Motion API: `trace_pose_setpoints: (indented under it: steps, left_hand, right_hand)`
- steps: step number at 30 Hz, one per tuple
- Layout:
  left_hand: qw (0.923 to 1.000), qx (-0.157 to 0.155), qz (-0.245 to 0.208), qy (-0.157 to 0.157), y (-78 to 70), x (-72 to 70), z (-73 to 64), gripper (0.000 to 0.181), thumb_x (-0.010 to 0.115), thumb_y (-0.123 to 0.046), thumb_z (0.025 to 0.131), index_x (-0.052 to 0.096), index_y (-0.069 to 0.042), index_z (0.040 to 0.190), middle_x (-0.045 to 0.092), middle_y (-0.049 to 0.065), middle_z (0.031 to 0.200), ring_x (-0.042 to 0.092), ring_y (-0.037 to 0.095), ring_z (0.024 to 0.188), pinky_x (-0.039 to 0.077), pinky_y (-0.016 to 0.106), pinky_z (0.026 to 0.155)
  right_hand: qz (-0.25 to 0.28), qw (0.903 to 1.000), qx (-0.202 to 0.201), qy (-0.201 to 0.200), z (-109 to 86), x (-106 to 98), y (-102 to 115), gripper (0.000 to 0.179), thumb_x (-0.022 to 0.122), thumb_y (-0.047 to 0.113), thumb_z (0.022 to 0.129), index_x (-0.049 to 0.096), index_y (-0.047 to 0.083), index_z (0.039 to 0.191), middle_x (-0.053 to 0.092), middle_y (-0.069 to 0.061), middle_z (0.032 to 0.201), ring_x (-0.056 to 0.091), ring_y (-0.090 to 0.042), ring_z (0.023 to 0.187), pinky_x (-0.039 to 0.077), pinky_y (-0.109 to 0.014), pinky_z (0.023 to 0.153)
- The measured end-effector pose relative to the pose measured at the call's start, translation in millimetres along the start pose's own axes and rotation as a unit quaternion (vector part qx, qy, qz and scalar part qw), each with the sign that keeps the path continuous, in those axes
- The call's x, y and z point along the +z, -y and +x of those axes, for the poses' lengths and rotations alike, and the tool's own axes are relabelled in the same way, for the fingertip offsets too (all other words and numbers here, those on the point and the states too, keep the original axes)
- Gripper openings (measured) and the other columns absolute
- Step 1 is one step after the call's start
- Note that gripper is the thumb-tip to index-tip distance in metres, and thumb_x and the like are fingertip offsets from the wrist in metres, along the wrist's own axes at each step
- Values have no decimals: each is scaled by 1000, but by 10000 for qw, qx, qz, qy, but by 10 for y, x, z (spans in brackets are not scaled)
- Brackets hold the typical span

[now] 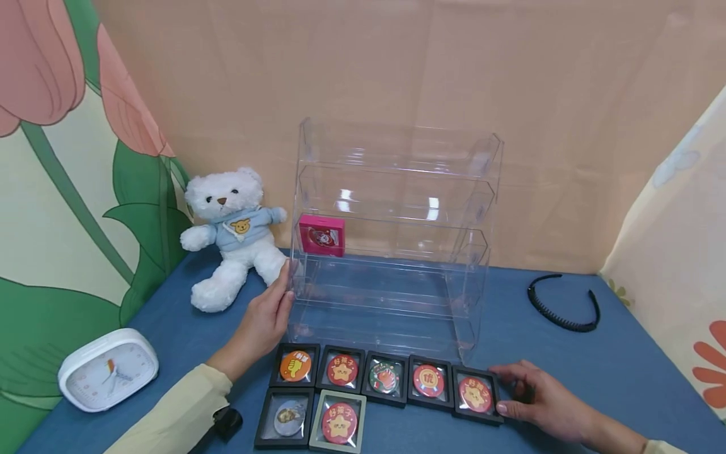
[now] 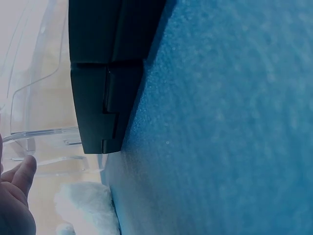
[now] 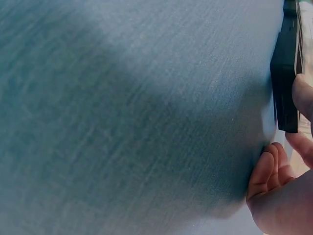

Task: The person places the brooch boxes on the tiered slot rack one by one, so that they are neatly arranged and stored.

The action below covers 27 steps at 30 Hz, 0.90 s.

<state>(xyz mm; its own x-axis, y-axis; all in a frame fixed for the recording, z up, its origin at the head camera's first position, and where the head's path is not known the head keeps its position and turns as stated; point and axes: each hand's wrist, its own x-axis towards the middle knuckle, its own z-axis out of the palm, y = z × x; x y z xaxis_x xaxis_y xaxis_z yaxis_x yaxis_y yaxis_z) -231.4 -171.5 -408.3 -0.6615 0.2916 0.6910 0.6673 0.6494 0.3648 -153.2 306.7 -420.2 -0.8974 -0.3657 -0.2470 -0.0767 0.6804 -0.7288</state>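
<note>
My left hand (image 1: 265,318) rests its extended fingers against the left side of a clear acrylic tiered display rack (image 1: 391,302). A pink boxed badge (image 1: 322,236) stands at the left of one of the rack's tiers. In front of the rack lies a row of black square cases with round badges; my right hand (image 1: 544,400) grips the rightmost black badge case (image 1: 475,395) at its right end, thumb and index finger on its edges. The right wrist view shows the thumb (image 3: 303,95) against that case, the other fingers curled beside it.
Nearer me lie a black case with a pale badge (image 1: 285,417) and a grey-framed case (image 1: 338,421). A white teddy bear (image 1: 238,236) sits left of the rack, and a white clock (image 1: 108,369) stands front left. A black headband (image 1: 564,323) lies at right.
</note>
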Motion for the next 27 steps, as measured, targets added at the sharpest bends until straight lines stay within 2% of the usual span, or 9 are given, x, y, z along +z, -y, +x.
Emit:
trace_pose_setpoints:
  steps: [6, 12, 18, 23, 27]
  left_hand:
    - [10000, 23, 25, -36, -1, 16, 16, 67, 56, 6, 90, 23, 0, 149, 39, 20, 143, 46, 34, 122, 43, 47, 91]
    - [10000, 21, 45, -74, 0, 19, -1, 65, 57, 7, 90, 26, 3, 147, 41, 21, 141, 49, 35, 120, 43, 47, 90]
    - [10000, -71, 6, 28, -11, 9, -29, 66, 56, 4, 91, 23, 0, 149, 40, 20, 142, 48, 35, 121, 43, 46, 91]
    - [10000, -86, -13, 34, -23, 2, -33, 66, 57, 4, 91, 24, 1, 148, 40, 21, 142, 48, 35, 120, 43, 46, 91]
    - [10000, -20, 5, -1, -16, 1, -17, 66, 57, 4, 91, 24, 1, 148, 40, 21, 142, 48, 35, 120, 43, 46, 91]
  right_hand:
    - [235, 9994, 32, -241, -54, 3, 6, 55, 77, 29, 79, 55, 1, 120, 56, -9, 105, 51, -24, 83, 45, -29, 62]
    - [806, 9965, -100, -193, -108, -7, 28, 53, 78, 23, 78, 51, -3, 116, 57, -11, 100, 55, -26, 83, 52, -34, 64]
    - [1197, 9918, -270, -359, -119, -44, 65, 37, 73, 18, 84, 55, -3, 108, 59, -13, 95, 59, -26, 80, 54, -35, 65]
    - [1325, 9899, -209, -464, -138, -135, 138, 28, 69, 19, 87, 59, -2, 104, 62, -15, 97, 61, -29, 82, 55, -38, 66]
    - [1156, 9902, -466, -625, -175, -251, 211, 25, 68, 17, 89, 60, -1, 103, 63, -16, 98, 62, -27, 83, 55, -37, 68]
